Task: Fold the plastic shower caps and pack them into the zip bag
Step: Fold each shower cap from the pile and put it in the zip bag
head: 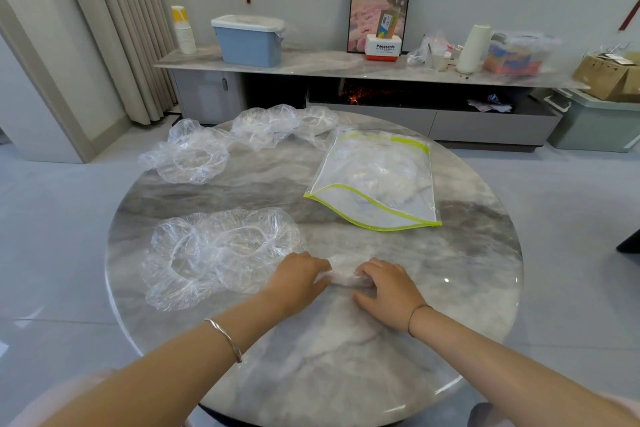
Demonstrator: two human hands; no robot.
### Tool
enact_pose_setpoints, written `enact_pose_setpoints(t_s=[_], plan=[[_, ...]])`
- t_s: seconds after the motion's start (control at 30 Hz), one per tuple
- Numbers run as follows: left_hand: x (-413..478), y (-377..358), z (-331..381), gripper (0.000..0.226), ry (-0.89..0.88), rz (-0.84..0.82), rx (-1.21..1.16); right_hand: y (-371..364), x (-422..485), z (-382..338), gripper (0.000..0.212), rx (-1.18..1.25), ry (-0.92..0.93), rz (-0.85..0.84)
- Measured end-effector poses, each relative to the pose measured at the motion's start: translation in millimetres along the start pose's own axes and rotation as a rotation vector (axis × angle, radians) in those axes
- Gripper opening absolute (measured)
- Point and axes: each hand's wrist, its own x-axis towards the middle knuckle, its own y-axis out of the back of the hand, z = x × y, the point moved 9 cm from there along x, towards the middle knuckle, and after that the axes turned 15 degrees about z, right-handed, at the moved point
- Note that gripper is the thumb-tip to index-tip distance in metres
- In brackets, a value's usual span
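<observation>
Clear plastic, the folded cap lies at lower centre on the table, with the left grip and right grip each curled over one end. Squeezing out trapped air would likely keep it compact. Beyond, right of centre, the zip bag gapes toward them.

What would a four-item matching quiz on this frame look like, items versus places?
Items
1. rolled clear plastic shower cap
2. clear zip bag with yellow-green edging
3. blue plastic bin with white lid
4. nearest heap of unfolded clear plastic shower caps

Places
A. on the grey sideboard at the back
B. beside the left hand
C. held between left hand and right hand
D. right part of the round marble table

Pairs: 1-C, 2-D, 3-A, 4-B
</observation>
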Motion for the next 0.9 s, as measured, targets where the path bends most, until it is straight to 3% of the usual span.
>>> enact_pose_setpoints(t_s=[0.07,0.17,0.27,0.33,0.43,0.6,0.77,0.9], plan=[[-1.4,4.4,-6.3,0.033,0.093,0.007,-0.086,-0.9,0.3,10.1,0.017,0.072,-0.126,0.005],[-4.9,0.0,-16.2,0.03,0.2,-0.019,-0.201,-9.0,-2.9,23.4,0.031,0.24,-0.316,-0.031],[-5.7,-4.3,-22.1,0.024,0.262,-0.031,-0.232,-14.4,-5.1,30.6,0.027,0.342,-0.439,-0.049],[-5.8,0.2,-19.8,0.029,0.226,-0.012,-0.168,-15.6,-4.7,33.8,0.024,0.369,-0.483,-0.043],[-2.8,5.2,-4.0,0.043,-0.007,0.048,-0.074,-14.7,-2.9,37.6,0.024,0.342,-0.517,-0.03],[-13.3,3.4,24.1,0.049,-0.415,0.002,-0.034,-11.9,-0.4,42.5,0.026,0.294,-0.544,0.001],[-24.6,-10.1,15.7,0.064,-0.386,-0.112,0.026,-4.1,-0.2,39.6,0.024,0.196,-0.491,0.026],[-29.2,-15.5,14.2,0.082,-0.32,-0.175,-0.012,18.7,4.2,17.1,0.015,0.1,-0.209,0.169]])
